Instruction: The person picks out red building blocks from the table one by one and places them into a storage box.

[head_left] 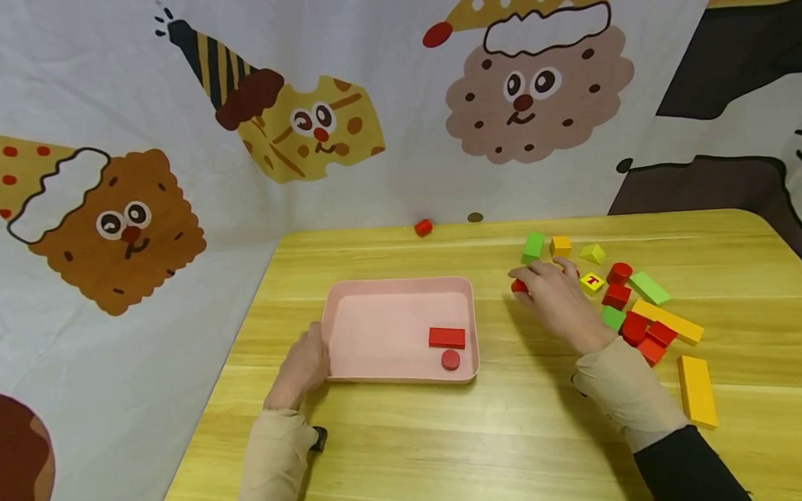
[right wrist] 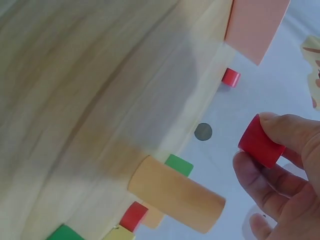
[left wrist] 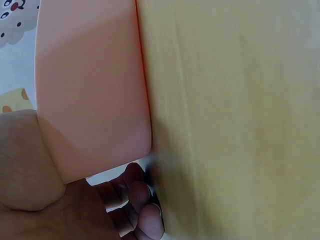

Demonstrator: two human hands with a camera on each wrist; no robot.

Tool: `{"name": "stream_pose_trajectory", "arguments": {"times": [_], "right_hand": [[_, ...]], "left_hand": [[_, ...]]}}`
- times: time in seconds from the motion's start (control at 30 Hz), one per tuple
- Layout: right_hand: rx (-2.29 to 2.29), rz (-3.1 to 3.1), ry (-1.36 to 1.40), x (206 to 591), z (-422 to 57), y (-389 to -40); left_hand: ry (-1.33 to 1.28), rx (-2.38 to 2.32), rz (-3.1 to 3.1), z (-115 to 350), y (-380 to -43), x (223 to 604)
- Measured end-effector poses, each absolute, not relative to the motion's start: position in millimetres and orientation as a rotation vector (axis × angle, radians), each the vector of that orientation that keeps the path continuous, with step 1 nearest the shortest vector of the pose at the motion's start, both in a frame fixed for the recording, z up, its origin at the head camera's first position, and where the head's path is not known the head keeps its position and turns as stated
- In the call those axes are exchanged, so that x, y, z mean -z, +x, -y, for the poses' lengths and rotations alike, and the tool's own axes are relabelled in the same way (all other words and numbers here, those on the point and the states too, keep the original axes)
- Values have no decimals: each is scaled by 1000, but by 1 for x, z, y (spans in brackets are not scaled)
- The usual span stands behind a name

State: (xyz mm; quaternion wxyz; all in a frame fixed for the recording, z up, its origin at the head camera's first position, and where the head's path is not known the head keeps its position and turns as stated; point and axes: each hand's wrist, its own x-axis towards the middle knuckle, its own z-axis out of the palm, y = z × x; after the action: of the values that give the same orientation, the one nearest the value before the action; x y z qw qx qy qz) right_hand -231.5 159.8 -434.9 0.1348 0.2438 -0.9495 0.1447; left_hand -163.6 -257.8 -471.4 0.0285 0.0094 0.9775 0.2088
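Observation:
My left hand (head_left: pixel 304 364) grips the left end of a pink tray (head_left: pixel 389 283). In the left wrist view its thumb side lies against the tray's wall (left wrist: pixel 95 90), and curled fingers (left wrist: pixel 140 195) show beyond the corner. Inside the tray lie a red rectangular block (head_left: pixel 447 337) and a red round block (head_left: pixel 451 360). My right hand (head_left: pixel 559 306) is right of the tray. Between thumb and fingers it pinches a red cylinder block (right wrist: pixel 261 142), raised off the table in the right wrist view and mostly hidden from the head view.
Around and right of my right hand lie several blocks: a green block (head_left: pixel 532 248), an orange cube (head_left: pixel 561 246), a yellow block marked T (head_left: pixel 592 283), red blocks (head_left: pixel 617 295) and a long orange block (head_left: pixel 697 391). A small red block (head_left: pixel 423 228) sits at the table's back edge, before a printed cloth.

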Motion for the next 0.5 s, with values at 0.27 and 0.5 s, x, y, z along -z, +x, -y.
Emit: {"name": "stream_pose_trajectory", "arguments": {"times": [0.27, 0.5], "right_hand": [[-398, 2704, 738, 433, -151, -230], [-367, 2707, 781, 433, -143, -226]], "left_hand": [[50, -633, -3024, 258, -164, 471], [44, -644, -3028, 257, -163, 471]]}}
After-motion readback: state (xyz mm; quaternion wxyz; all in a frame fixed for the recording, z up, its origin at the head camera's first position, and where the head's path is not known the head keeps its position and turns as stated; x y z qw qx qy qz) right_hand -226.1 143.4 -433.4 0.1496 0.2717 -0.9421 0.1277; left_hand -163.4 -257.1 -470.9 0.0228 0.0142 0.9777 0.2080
